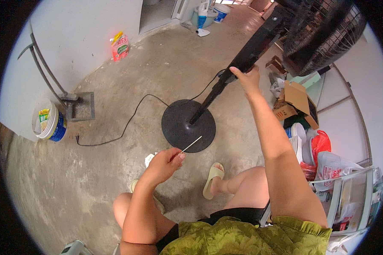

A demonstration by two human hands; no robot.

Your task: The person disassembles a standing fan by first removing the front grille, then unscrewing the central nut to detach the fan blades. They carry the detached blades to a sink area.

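Observation:
A black pedestal fan stands on a round base [170,127], its caged head [323,38] at the upper right. My right hand [249,80] is closed around its thick upper pole [255,49], thumb on the near side and fingers partly hidden behind. Pinched in my left hand [166,163] is a thin, straight, pale rod [193,143] whose tip points toward the base. I cannot tell what kind of tool or stick it is. The fan's black cord [134,112] runs left over the floor to a plug [77,138].
At the left are a white-and-blue bucket [60,127] and a long-handled dustpan [86,111]. A pink packet [120,46] leans on the wall. Cardboard boxes [300,97], bags and a grey rack [336,199] crowd the right. My sandalled foot [215,182] is near the base.

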